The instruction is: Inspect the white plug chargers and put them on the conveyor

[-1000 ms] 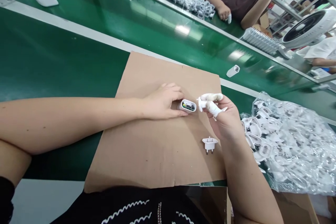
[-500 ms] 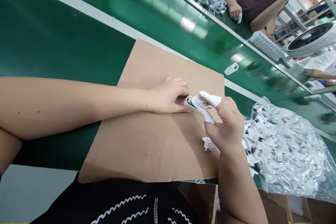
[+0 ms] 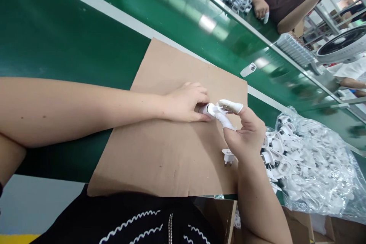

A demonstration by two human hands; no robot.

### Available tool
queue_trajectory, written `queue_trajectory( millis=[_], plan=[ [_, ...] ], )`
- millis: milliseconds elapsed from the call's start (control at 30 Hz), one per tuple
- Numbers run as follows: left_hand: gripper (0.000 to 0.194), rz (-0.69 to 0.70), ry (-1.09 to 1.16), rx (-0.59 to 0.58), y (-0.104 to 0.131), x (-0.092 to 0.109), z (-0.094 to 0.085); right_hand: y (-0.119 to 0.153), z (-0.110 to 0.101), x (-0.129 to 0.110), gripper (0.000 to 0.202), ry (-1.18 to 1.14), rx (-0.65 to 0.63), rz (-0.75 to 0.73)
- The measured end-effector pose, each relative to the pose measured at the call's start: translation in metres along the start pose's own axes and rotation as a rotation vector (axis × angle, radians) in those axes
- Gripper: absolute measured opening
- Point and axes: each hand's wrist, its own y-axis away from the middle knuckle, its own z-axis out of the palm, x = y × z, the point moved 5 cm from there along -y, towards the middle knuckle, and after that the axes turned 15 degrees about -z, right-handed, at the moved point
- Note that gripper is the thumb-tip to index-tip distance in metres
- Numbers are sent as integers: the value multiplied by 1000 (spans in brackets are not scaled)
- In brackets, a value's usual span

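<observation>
My left hand (image 3: 190, 103) rests on the cardboard sheet (image 3: 160, 148), its fingers closed round a white charger housing (image 3: 203, 110) whose open end faces right. Between the thumb and forefinger of my right hand (image 3: 243, 122), both in white finger cots, is a white plug cover (image 3: 219, 109) with metal pins. The cover sits at the mouth of the housing; I cannot tell whether it is fully seated. Below, a second plug cover (image 3: 228, 156) lies on the cardboard with its pins pointing towards me.
A clear plastic bag (image 3: 320, 167) spills many white plug covers at the right. Another white housing (image 3: 248, 69) lies on the green belt (image 3: 183, 19) beyond the cardboard. Across it, a co-worker's hand (image 3: 261, 9) is near more parts. Open cardboard boxes (image 3: 220, 215) stand below the table edge.
My right hand has turned the plug cover and brought it against the housing's open end, hiding the green board inside. The housing on the belt has shifted slightly left.
</observation>
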Motion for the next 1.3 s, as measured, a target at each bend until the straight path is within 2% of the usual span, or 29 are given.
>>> queue_trajectory(
  millis=[233,500,633,967,1133,1300],
  plan=[
    [34,9,-10,2,-1,1,1,-5,2,-10,22,160,-43,-72],
    [34,-4,-23,-10,0,2,-1,-3,-4,-10,26,157,58,-71],
    [33,-6,-31,-22,0,2,0,-6,-1,-12,25,218,-15,-125],
    [31,-17,-39,-1,0,2,2,-17,2,-10,13,326,-125,-110],
    [33,-29,-58,1,0,2,3,-23,3,-5,13,236,-198,-28],
    [31,-14,-27,1,3,6,3,-16,10,1,21,169,-129,-56]
  ],
)
